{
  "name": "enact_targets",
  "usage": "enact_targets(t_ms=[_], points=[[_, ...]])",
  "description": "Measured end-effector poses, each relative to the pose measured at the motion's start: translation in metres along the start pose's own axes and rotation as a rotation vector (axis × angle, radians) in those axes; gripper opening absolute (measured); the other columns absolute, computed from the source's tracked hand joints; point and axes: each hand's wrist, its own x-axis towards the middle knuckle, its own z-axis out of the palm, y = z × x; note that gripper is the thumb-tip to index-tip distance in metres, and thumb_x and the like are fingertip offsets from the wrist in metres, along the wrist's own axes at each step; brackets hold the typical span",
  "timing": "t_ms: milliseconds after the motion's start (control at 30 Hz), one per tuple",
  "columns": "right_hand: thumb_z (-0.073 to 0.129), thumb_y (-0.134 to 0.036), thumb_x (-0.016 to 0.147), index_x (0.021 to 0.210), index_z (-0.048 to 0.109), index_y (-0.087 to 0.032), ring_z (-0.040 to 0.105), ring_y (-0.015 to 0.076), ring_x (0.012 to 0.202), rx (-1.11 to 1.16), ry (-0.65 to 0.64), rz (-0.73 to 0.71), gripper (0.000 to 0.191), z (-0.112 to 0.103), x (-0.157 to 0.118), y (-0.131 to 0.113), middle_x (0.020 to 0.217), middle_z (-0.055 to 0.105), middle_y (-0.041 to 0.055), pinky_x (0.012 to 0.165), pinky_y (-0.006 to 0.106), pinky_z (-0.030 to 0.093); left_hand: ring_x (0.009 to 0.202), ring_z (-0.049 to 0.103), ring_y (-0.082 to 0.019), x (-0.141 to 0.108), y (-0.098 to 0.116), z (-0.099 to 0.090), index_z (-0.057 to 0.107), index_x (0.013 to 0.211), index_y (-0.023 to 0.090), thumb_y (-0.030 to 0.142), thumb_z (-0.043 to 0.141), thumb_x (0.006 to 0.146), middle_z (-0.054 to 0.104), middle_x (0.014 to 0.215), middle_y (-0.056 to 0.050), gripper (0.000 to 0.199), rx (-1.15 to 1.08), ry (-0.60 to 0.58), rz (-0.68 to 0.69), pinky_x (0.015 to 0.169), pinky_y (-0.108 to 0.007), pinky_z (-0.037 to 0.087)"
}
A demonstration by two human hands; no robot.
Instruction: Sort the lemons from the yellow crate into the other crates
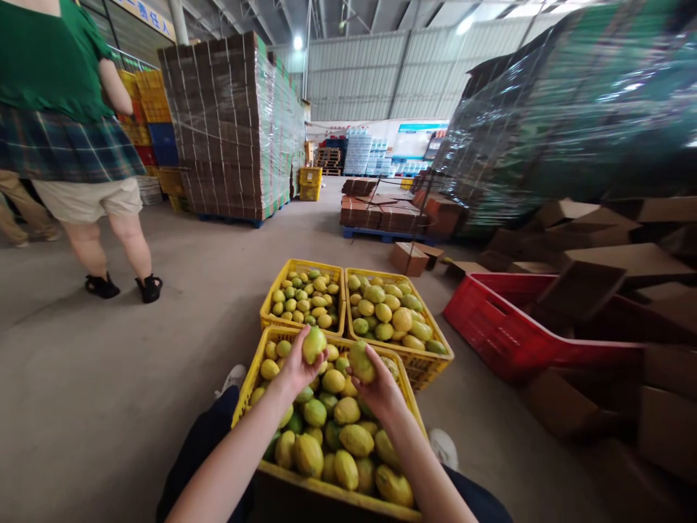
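Left hand [300, 367]: curled round a lemon [314, 345], above near crate [332, 490]
Right hand [375, 381]: gripping another lemon [361, 362], above near crate
Far crates [305, 327] [430, 363]: beyond near crate

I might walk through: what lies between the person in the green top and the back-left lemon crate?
Only bare concrete floor separates the person in green from the yellow crate in the head view.

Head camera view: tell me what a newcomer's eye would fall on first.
Probably the three yellow crates of yellow-green fruit at bottom centre, where the left hand and right hand each hold one piece above the nearest. Next, perhaps, the bright red crate at right, beside loose cardboard boxes.
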Motion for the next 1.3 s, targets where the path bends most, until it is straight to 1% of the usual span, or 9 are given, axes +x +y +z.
enact_targets(t_ms=[133,300,433,567,700,933,1133,1233,1300], points=[[0.073,-0.041,0.08,0.088,0.064,-0.021,0.065,0.0151,0.053,0.022,-0.003,0.022,0.024,0.002,-0.003,-0.001,0.07,0.073,0.0046,0.041,0.021,0.051,0.059,0.066,-0.016,0.003,-0.007,-0.005,0.065,0.114,0.008,0.052,0.049,0.098,0.071,0.08,-0.01,0.049,0.146,-0.098,-0.041,0.046,-0.021,0.052],[0.08,-0.041,0.072,0.085,0.065,-0.019,0.059,0.0128,0.051,-0.052,-0.128,0.002,0.03,0.008,-0.006,0.006,0.072,0.072,0.0032,0.036,0.019,0.042,0.056,0.065,-0.015,0.002,-0.007,-0.013,0.068,0.112,0.011,0.053,0.044,0.1,0.073,0.086,-0.012,0.049,0.341,-0.097,0.019,0.036,-0.019,0.04],[0.091,-0.016,0.053,0.092,0.067,-0.021,0.065,0.0155,0.066,-0.202,-0.098,-0.183,0.046,0.009,-0.007,0.014,0.079,0.072,-0.0012,0.053,0.023,0.053,0.076,0.069,-0.018,-0.006,-0.006,-0.018,0.068,0.109,0.018,0.029,0.074,0.086,0.072,0.094,-0.008,0.027,0.429,-0.049,0.175,0.057,-0.022,0.053],[0.09,-0.004,0.041,0.095,0.066,-0.026,0.061,0.0151,0.078,-0.408,-0.041,-0.485,0.063,0.009,-0.01,0.015,0.085,0.068,-0.0058,0.069,0.022,0.052,0.103,0.064,-0.018,-0.017,-0.005,-0.023,0.066,0.099,0.022,-0.001,0.087,0.056,0.067,0.103,-0.002,0.053,0.516,-0.021,0.464,0.089,-0.023,0.051],[0.09,-0.009,0.042,0.095,0.062,-0.028,0.056,0.0159,0.091,-0.559,-0.027,-0.679,0.063,0.012,-0.015,0.013,0.094,0.062,-0.0063,0.088,0.025,0.048,0.121,0.052,-0.022,-0.024,-0.004,-0.024,0.063,0.096,0.023,-0.001,0.09,0.047,0.061,0.112,-0.002,0.061,0.7,-0.062,0.688,0.105,-0.024,0.04],[0.089,-0.016,0.046,0.097,0.06,-0.028,0.053,0.0198,0.107,-0.605,-0.026,-0.75,0.06,0.014,-0.014,0.013,0.102,0.059,-0.0032,0.108,0.033,0.039,0.116,0.054,-0.022,-0.025,-0.01,-0.019,0.061,0.096,0.022,-0.002,0.089,0.045,0.06,0.109,-0.002,0.062,0.714,-0.101,0.745,0.104,-0.025,0.041],[0.091,-0.025,0.051,0.106,0.06,-0.027,0.059,0.0192,0.094,-0.582,-0.029,-0.719,0.064,0.012,-0.016,0.015,0.101,0.062,-0.0022,0.09,0.032,0.052,0.107,0.063,-0.022,-0.019,-0.017,-0.013,0.061,0.101,0.022,0.01,0.091,0.052,0.064,0.107,-0.001,0.058,0.615,-0.07,0.645,0.088,-0.026,0.054],[0.085,-0.039,0.063,0.117,0.055,-0.03,0.065,0.0178,0.073,-0.422,-0.086,-0.478,0.062,0.012,-0.015,0.015,0.093,0.065,-0.0029,0.063,0.03,0.057,0.089,0.07,-0.022,-0.015,-0.015,-0.009,0.06,0.107,0.021,0.031,0.084,0.071,0.067,0.099,-0.004,0.045,0.465,-0.04,0.384,0.062,-0.024,0.059],[0.077,-0.043,0.074,0.112,0.056,-0.028,0.064,0.0167,0.056,-0.282,-0.107,-0.265,0.046,0.011,-0.012,0.013,0.081,0.067,-0.0024,0.047,0.027,0.054,0.083,0.072,-0.021,-0.011,-0.012,-0.008,0.061,0.113,0.018,0.04,0.072,0.085,0.068,0.094,-0.007,0.037,0.291,0.023,0.166,0.049,-0.019,0.055]])
